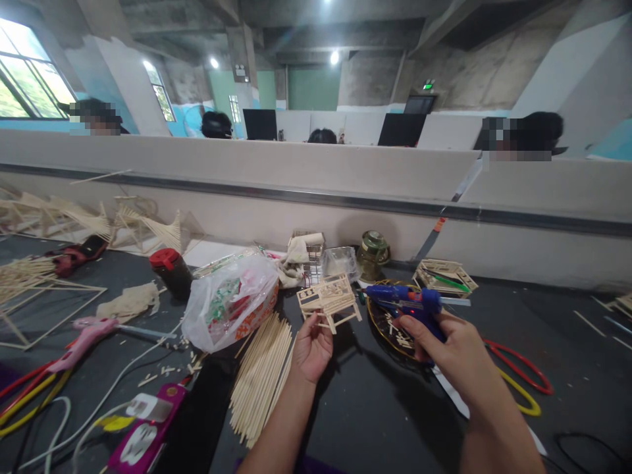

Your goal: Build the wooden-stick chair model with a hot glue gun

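Near the middle of the view, my left hand pinches the lower edge of a small wooden stick model and holds it above the dark table. My right hand is wrapped round the handle of a blue glue gun, whose nozzle points left, close to the model's right side. A clear glue stick comes out of the back of the gun. Below the gun sits a round tray with short wood pieces in it. A bundle of thin wooden sticks lies beside my left forearm.
A plastic bag, a red-lidded bottle and a pink glue gun are on the left, with a purple power strip nearer. A green jar and another stick model stand behind. People's heads show beyond the partition.
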Demonstrator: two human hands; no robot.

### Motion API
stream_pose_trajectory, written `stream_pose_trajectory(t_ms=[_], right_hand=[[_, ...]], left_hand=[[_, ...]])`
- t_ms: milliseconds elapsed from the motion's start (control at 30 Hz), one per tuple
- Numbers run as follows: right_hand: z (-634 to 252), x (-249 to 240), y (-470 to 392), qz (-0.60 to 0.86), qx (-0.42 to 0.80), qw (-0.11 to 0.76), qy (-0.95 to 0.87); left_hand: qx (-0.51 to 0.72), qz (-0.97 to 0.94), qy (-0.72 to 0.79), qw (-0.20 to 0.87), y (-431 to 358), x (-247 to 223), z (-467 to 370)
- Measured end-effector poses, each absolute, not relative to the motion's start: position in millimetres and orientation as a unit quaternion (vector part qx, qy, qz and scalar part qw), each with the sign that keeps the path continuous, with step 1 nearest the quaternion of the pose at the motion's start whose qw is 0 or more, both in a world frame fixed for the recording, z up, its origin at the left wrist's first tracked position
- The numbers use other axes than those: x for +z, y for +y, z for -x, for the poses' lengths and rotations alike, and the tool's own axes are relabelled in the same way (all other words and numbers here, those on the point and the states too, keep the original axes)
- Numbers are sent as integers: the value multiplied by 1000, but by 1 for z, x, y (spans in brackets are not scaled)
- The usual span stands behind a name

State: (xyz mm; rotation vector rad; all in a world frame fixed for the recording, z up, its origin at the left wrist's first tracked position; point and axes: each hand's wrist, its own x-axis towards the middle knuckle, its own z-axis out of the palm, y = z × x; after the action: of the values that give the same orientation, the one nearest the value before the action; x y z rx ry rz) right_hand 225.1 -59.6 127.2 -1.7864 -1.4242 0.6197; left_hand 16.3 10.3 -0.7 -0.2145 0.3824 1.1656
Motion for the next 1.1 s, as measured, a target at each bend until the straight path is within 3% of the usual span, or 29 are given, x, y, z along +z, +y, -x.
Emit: stream_pose_trajectory(t_ms=[1100], right_hand=[[-224, 130, -60, 701, 218, 377, -564]], left_hand=[[618, -139, 295, 715, 6, 10, -22]])
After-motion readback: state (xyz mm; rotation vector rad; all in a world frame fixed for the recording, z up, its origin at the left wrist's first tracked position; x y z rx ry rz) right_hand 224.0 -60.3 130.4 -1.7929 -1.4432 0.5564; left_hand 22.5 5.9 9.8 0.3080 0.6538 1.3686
